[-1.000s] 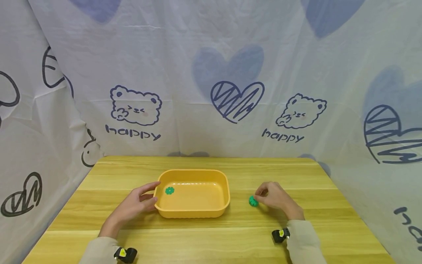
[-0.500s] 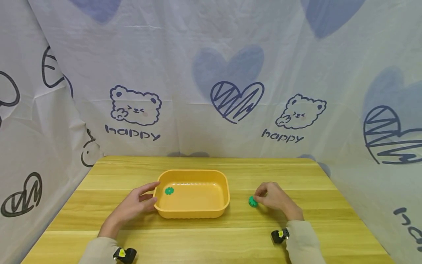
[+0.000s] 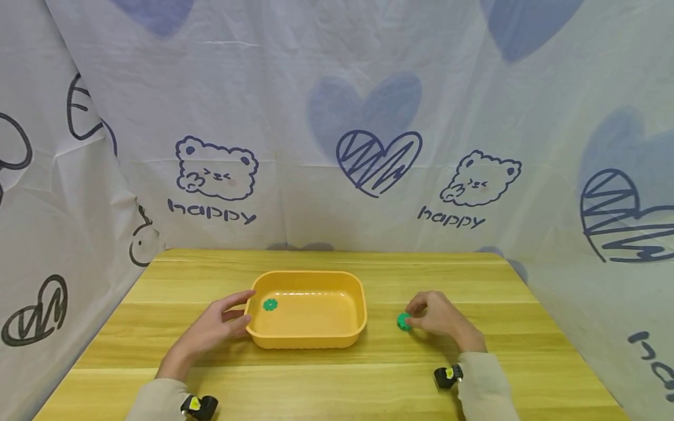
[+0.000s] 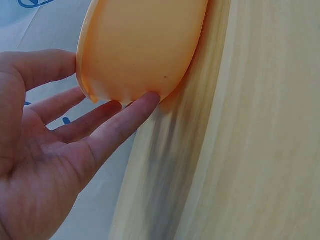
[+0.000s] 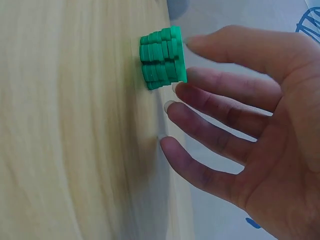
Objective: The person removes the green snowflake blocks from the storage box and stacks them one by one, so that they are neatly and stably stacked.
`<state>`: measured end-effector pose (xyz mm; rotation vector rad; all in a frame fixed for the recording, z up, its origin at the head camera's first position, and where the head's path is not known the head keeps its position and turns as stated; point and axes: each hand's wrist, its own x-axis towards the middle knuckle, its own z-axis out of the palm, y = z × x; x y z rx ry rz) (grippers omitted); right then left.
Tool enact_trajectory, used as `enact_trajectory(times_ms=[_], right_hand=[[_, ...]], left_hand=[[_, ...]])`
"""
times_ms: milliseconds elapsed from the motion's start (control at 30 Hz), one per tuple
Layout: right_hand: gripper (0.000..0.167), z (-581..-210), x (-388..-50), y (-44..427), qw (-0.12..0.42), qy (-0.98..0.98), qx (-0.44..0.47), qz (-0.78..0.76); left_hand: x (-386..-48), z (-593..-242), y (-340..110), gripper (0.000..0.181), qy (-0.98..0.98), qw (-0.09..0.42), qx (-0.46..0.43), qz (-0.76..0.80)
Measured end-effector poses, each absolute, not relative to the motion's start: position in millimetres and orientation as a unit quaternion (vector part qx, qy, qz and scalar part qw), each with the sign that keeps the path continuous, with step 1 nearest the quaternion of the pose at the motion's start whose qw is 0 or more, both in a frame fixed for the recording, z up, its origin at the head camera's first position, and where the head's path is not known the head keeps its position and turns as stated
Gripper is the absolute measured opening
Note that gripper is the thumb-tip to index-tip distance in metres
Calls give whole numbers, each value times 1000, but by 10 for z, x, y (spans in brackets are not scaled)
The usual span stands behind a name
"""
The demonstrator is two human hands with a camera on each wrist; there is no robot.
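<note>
My left hand (image 3: 210,327) touches the left end of a yellow rectangular tray (image 3: 305,342). In the left wrist view its thumb meets the tray's rim, and the other fingers lie fairly straight against the outer wall (image 4: 140,60). To the right of the tray, my right hand (image 3: 442,318) has thumb and index finger at a small stack of green notched discs (image 3: 403,322). The right wrist view shows both tips at the top disc of that stack (image 5: 162,59), with the other fingers loosely bent and apart from it. Whether the stack bears on the table is unclear.
One flat green flower-shaped disc (image 3: 270,304) lies in the tray's left part. Under everything is a wood-grain table (image 3: 316,386). A pale printed curtain (image 3: 295,193) hangs behind it and at both sides.
The green stack has tilted slightly under the right fingertips, its top face now showing rounder. Left hand and tray stay where they were.
</note>
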<state>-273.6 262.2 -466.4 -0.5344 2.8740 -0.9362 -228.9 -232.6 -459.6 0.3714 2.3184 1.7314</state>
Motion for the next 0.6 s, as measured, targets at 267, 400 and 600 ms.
enact_trajectory(times_ms=[267, 400, 600], right_hand=[[28, -4678, -2729, 2641, 59, 929, -189, -312], [30, -4678, -2723, 2642, 74, 927, -194, -313], [29, -4670, -2719, 2636, 73, 928, -194, -310]], left_hand=[[-2289, -4595, -2323, 63, 789, 112, 128, 590], [-2289, -4593, -2324, 63, 790, 114, 125, 589], [-2286, -4589, -2325, 64, 791, 117, 121, 589]])
